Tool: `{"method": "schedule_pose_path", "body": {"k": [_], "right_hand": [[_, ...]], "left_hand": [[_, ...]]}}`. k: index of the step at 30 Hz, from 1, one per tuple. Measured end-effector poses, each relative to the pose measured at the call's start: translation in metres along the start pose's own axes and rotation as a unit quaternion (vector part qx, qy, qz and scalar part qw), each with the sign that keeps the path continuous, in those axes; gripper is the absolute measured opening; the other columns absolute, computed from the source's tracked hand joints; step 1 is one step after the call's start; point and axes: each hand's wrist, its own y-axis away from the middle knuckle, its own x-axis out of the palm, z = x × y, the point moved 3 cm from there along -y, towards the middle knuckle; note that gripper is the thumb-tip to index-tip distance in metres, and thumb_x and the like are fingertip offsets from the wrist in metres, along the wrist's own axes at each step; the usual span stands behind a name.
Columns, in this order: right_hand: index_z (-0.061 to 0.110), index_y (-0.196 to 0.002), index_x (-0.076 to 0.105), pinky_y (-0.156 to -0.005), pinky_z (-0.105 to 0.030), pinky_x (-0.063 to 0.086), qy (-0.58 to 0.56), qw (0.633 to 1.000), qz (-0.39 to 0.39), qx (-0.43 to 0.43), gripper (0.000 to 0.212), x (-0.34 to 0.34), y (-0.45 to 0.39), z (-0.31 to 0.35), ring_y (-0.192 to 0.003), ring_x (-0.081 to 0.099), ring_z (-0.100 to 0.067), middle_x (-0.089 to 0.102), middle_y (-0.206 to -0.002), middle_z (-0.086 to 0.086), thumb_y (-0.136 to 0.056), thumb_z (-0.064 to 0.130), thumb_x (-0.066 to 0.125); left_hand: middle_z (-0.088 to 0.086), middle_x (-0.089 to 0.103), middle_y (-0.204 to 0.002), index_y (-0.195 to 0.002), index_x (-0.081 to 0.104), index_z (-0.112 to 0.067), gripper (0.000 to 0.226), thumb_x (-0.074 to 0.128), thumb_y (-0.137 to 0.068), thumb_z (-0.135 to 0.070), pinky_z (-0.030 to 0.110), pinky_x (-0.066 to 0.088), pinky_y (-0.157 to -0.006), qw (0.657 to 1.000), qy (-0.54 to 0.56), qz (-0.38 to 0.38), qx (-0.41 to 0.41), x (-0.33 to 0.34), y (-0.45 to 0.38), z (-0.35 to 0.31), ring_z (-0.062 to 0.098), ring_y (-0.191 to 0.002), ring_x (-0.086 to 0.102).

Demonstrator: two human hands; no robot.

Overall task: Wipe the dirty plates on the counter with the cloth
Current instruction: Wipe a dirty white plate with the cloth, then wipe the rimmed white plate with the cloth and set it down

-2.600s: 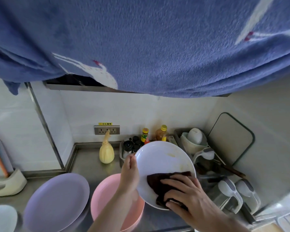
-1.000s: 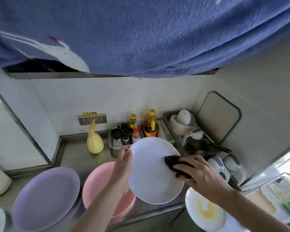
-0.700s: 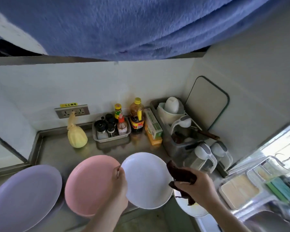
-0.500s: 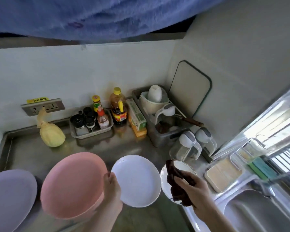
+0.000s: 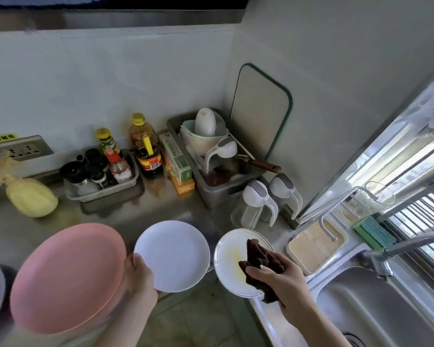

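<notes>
A clean round white plate (image 5: 172, 255) is gripped at its lower left rim by the left hand (image 5: 139, 276), the thumb being laid over the rim and the other fingers hidden beneath; it is held roughly level above the front edge of the stainless-steel counter (image 5: 125, 214). A crumpled dark brown cloth (image 5: 259, 262) is clenched in the right hand (image 5: 283, 284), with the fingers curled around it and part of it hanging below the palm. The cloth is held over the right part of a second round white plate with a thin dark rim line and yellowish smears (image 5: 232, 261), which is seen at the counter's corner next to the steel sink (image 5: 376, 311); whether the cloth is pressed against this plate cannot be told. A large round pink plate (image 5: 68, 276) is seen just left of the held white plate, its edge hidden behind the left hand. At the back of the counter, a small grey basket of seasoning bottles (image 5: 100, 176), a yellow squeeze bottle lying on its side (image 5: 30, 196) and a grey dish rack filled with bowls and utensils (image 5: 216, 169) are set against the wall.
</notes>
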Motion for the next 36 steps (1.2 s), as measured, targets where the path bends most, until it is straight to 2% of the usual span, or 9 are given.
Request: {"method": "schedule_pose_path", "body": {"k": [5, 9, 13, 19, 23, 28, 30, 33, 36], "right_hand": [[0.018, -0.107, 0.068, -0.039, -0.020, 0.044, 0.015, 1.000, 0.004, -0.013, 0.060, -0.010, -0.008, -0.004, -0.076, 0.074, -0.030, 0.076, -0.090, -0.013, -0.052, 0.005, 0.089], [0.022, -0.108, 0.067, -0.042, -0.020, 0.047, 0.023, 0.999, -0.003, -0.025, 0.066, -0.018, -0.016, -0.009, -0.078, 0.074, -0.029, 0.077, -0.086, -0.010, -0.047, 0.004, 0.086], [0.023, -0.106, 0.068, -0.042, -0.020, 0.047, 0.024, 0.999, -0.008, -0.034, 0.069, -0.026, -0.022, -0.012, -0.079, 0.074, -0.029, 0.077, -0.088, -0.007, -0.041, 0.008, 0.085], [0.013, -0.110, 0.068, -0.042, -0.020, 0.047, -0.001, 0.999, 0.011, -0.036, 0.063, -0.036, -0.027, -0.013, -0.080, 0.073, -0.036, 0.074, -0.093, -0.019, -0.050, 0.000, 0.084], [0.016, -0.107, 0.069, -0.045, -0.022, 0.050, 0.004, 0.999, -0.002, -0.041, 0.053, -0.041, -0.031, -0.014, -0.078, 0.073, -0.034, 0.075, -0.093, -0.015, -0.061, -0.008, 0.083], [0.012, -0.109, 0.069, -0.057, -0.028, 0.057, -0.010, 0.999, -0.006, -0.046, 0.049, -0.045, -0.032, -0.020, -0.083, 0.073, -0.033, 0.074, -0.095, -0.016, -0.067, -0.012, 0.077], [0.012, -0.110, 0.068, -0.056, -0.029, 0.056, -0.013, 0.999, 0.000, -0.050, 0.048, -0.047, -0.029, -0.021, -0.082, 0.073, -0.035, 0.074, -0.096, -0.016, -0.069, -0.012, 0.076], [0.015, -0.105, 0.070, -0.052, -0.025, 0.054, -0.014, 0.998, -0.010, -0.061, 0.045, -0.054, -0.026, -0.024, -0.081, 0.073, -0.036, 0.075, -0.093, -0.016, -0.070, -0.013, 0.075], [0.020, -0.102, 0.071, -0.045, -0.021, 0.049, 0.005, 0.997, -0.028, -0.075, 0.046, -0.059, -0.024, -0.027, -0.084, 0.073, -0.035, 0.075, -0.094, -0.015, -0.069, -0.011, 0.077]], "left_hand": [[0.010, 0.044, -0.142, -0.144, 0.037, -0.026, 0.048, 0.045, -0.097, -0.032, 0.044, 0.052, -0.066, 0.999, -0.034, -0.002, 0.007, 0.002, -0.001, -0.001, 0.038, -0.117, 0.048], [0.006, 0.045, -0.133, -0.136, 0.043, -0.035, 0.048, 0.051, -0.090, -0.023, 0.056, 0.059, -0.061, 0.998, -0.056, 0.029, -0.013, 0.002, -0.004, 0.006, 0.037, -0.111, 0.048], [0.008, 0.052, -0.123, -0.132, 0.046, -0.019, 0.043, 0.049, -0.090, -0.012, 0.031, 0.053, -0.054, 0.989, -0.120, 0.058, 0.062, 0.001, -0.005, 0.012, 0.031, -0.103, 0.048], [0.012, 0.054, -0.134, -0.140, 0.042, -0.012, 0.058, 0.052, -0.083, -0.008, 0.042, 0.051, -0.084, 0.970, -0.195, 0.036, 0.138, -0.008, -0.008, 0.023, 0.034, -0.119, 0.051], [0.017, 0.058, -0.118, -0.117, 0.056, -0.007, 0.039, 0.063, -0.079, -0.003, 0.045, 0.046, -0.090, 0.948, -0.216, -0.003, 0.232, -0.003, 0.028, 0.034, 0.033, -0.105, 0.054], [0.010, 0.061, -0.095, -0.107, 0.053, -0.008, 0.028, 0.065, -0.088, -0.023, 0.025, 0.050, -0.064, 0.960, -0.134, 0.242, -0.049, 0.068, 0.092, 0.093, 0.016, -0.072, 0.055], [0.007, 0.053, -0.082, -0.109, 0.053, -0.006, 0.025, 0.058, -0.093, -0.025, 0.024, 0.049, -0.064, 0.955, -0.116, 0.253, -0.107, 0.089, 0.099, 0.102, 0.015, -0.069, 0.050], [0.010, 0.052, -0.085, -0.109, 0.049, -0.004, 0.027, 0.052, -0.095, -0.028, 0.036, 0.053, -0.082, 0.964, -0.106, 0.219, -0.109, 0.107, 0.102, 0.104, 0.021, -0.074, 0.055], [0.015, 0.055, -0.109, -0.114, 0.048, -0.003, 0.025, 0.046, -0.098, -0.021, 0.043, 0.050, -0.100, 0.972, -0.095, 0.194, -0.096, 0.116, 0.103, 0.106, 0.034, -0.106, 0.059]]}}
